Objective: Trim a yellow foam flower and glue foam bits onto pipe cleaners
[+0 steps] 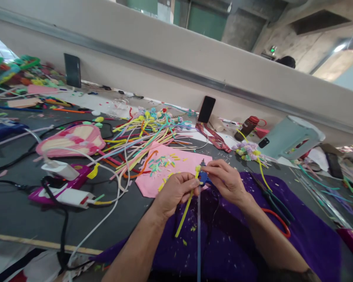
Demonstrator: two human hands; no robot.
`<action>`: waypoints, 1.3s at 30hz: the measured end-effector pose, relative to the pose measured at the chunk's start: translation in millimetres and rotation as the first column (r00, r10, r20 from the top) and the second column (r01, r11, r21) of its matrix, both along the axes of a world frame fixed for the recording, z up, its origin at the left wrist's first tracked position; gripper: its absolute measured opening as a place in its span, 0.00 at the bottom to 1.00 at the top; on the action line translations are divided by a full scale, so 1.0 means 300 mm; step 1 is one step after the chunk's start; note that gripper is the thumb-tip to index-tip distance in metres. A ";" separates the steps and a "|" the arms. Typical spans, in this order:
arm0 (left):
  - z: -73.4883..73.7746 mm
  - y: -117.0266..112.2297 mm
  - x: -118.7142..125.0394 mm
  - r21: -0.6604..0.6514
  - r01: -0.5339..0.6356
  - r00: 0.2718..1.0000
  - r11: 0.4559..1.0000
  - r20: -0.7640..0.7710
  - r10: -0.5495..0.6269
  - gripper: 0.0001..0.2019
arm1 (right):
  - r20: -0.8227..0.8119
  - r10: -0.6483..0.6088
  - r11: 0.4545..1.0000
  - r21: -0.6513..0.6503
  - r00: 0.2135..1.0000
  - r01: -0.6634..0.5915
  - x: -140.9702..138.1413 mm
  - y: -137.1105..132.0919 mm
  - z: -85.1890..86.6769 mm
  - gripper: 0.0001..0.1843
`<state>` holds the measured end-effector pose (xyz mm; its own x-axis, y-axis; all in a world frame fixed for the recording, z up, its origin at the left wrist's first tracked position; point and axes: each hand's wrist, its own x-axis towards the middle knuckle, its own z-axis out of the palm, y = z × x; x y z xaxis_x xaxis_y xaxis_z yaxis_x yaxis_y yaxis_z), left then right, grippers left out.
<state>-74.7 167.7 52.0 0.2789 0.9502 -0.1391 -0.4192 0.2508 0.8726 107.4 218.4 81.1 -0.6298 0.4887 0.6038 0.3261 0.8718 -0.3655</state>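
My left hand point(173, 192) is closed in a pinch on a yellow pipe cleaner point(186, 209) that hangs down toward me over the purple cloth point(312, 231). My right hand point(225, 178) is closed too, its fingertips pinching a small blue piece point(204, 178) at the top of the yellow stem. A pale blue strip point(199, 231) runs down from between the hands. Both hands meet just in front of a pink felt sheet point(155, 180) strewn with small coloured cuttings.
A heap of coloured pipe cleaners point(147, 133) lies behind the pink sheet. Chargers and white and black cables point(64, 184) sit at the left. Pliers with red handles point(275, 207) lie at the right, a phone point(206, 109) leans on the wall, a pale green jug point(288, 137) lies beyond.
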 end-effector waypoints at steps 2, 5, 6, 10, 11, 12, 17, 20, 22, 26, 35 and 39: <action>-0.002 0.000 0.001 0.002 -0.001 1.000 1.000 -0.002 0.001 0.12 | 0.005 0.000 1.000 -0.009 1.000 0.000 -0.003 0.001 -0.002 0.17; -0.003 0.000 0.002 -0.001 -0.001 1.000 1.000 -0.010 0.001 0.12 | 0.013 0.000 1.000 -0.028 1.000 0.000 -0.003 0.004 -0.007 0.16; -0.003 0.001 0.001 -0.003 0.000 1.000 1.000 -0.012 0.000 0.12 | 0.011 -0.002 0.999 -0.036 1.000 0.002 -0.001 0.004 -0.009 0.16; 0.000 0.004 -0.004 -0.015 -0.008 1.000 1.000 0.009 0.008 0.13 | -0.063 -0.058 0.995 -0.079 0.996 0.053 0.009 -0.007 -0.005 0.13; 0.000 0.005 -0.005 -0.016 -0.013 1.000 1.000 0.021 0.013 0.13 | -0.085 -0.073 0.993 -0.096 0.994 0.065 0.009 -0.012 -0.003 0.11; 0.000 0.006 -0.005 -0.016 -0.016 0.999 1.000 0.030 0.017 0.13 | -0.102 -0.081 0.991 -0.114 0.992 0.069 0.008 -0.019 0.000 0.09; -0.004 0.009 0.001 -0.017 -0.030 0.999 0.999 0.022 0.030 0.14 | -0.083 -0.033 0.975 -0.223 0.996 0.014 -0.014 -0.044 -0.003 0.05; -0.007 0.009 0.008 -0.020 -0.035 0.999 0.999 0.012 0.035 0.14 | -0.078 -0.027 0.970 -0.244 0.997 0.007 -0.023 -0.046 -0.016 0.05; -0.009 0.008 0.010 -0.023 -0.020 1.000 1.000 0.006 0.020 0.13 | -0.086 -0.033 0.971 -0.238 0.996 0.011 -0.026 -0.043 -0.024 0.05; -0.013 0.008 0.011 -0.008 0.001 1.000 1.000 0.025 0.000 0.13 | -0.074 -0.031 0.977 -0.211 0.997 0.014 -0.029 -0.043 -0.030 0.04; 0.001 0.004 0.014 0.000 -0.003 0.991 1.000 -0.136 0.003 0.14 | -0.022 -0.042 0.956 -0.293 0.999 0.034 0.023 -0.005 0.014 0.06; 0.005 0.003 0.023 0.051 -0.047 0.947 0.998 -0.314 0.060 0.14 | -0.075 -0.069 0.927 -0.372 0.995 0.036 0.068 0.041 0.021 0.07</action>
<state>-67.7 168.5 53.5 0.1759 0.9694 -0.1711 -0.1328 0.1955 0.9717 127.9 230.6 87.4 -0.5510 0.7187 0.4241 0.3211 0.6516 -0.6872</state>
